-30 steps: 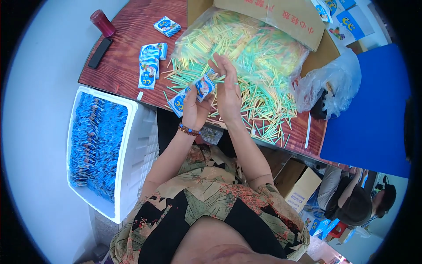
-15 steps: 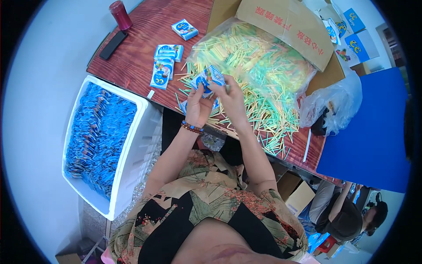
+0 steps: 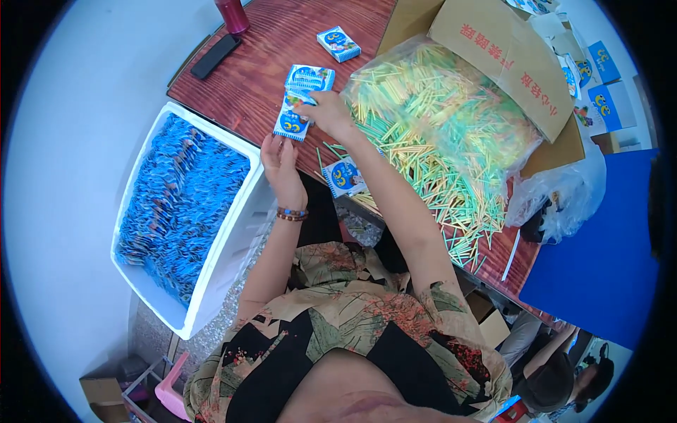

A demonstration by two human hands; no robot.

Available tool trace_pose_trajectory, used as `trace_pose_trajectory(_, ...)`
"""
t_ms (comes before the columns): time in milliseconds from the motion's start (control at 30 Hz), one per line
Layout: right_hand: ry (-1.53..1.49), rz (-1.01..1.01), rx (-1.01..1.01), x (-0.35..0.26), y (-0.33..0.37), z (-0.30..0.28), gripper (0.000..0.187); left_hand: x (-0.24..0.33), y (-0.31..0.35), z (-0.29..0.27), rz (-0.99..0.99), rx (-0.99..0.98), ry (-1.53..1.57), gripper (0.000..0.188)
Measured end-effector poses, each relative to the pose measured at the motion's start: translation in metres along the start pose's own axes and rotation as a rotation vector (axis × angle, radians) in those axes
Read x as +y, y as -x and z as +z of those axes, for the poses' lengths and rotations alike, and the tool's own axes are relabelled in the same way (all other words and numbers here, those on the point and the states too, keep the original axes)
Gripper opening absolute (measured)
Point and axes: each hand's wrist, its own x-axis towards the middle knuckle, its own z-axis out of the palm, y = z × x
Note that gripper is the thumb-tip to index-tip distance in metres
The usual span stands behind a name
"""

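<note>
A pile of small blue-and-white packets (image 3: 309,77) lies overlapping on the red-brown table. My right hand (image 3: 330,114) reaches over it, its fingers closed on the right side of the front packet (image 3: 290,121). Just below that packet's lower edge is my left hand (image 3: 285,176), palm up, fingers loosely stretched and close to the edge; whether they touch it I cannot tell. Another packet (image 3: 343,176) rests at the table's near edge beside loose sticks. Thin pale yellow and green sticks (image 3: 451,183) spill from a clear plastic bag (image 3: 437,92).
A white foam box (image 3: 185,326) full of blue packets stands left. On the table lie a black phone-like object (image 3: 216,56), a red cup (image 3: 233,15) and a small packet box (image 3: 338,44). An open carton (image 3: 504,60) and plastic bag (image 3: 564,190) sit right. A person (image 3: 553,381) works lower right.
My hands have moved left from in front of the stick bag to the packet pile, and the packet they held is now at the pile. The view has shifted left.
</note>
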Motion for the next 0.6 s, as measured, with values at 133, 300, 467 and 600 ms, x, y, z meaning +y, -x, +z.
trace_pose_trajectory(133,0.287,0.137,0.056,-0.003,-0.012,0.018,0.048,-0.014,0.002,-0.025,0.218,-0.059,-0.341,0.041)
trace_pose_trajectory(300,0.356,0.067,0.260,0.001,0.010,0.001,0.043,-0.003,0.020,-0.014,0.495,-0.261,-1.144,0.039)
trace_pose_trajectory(467,0.443,0.026,0.337,0.015,0.095,-0.064,0.023,-0.011,0.030,-0.007,0.620,-0.426,-1.476,0.043)
trace_pose_trajectory(600,0.581,0.238,0.350,0.028,0.186,-0.097,0.021,-0.024,0.026,-0.007,0.625,-0.414,-1.454,0.033)
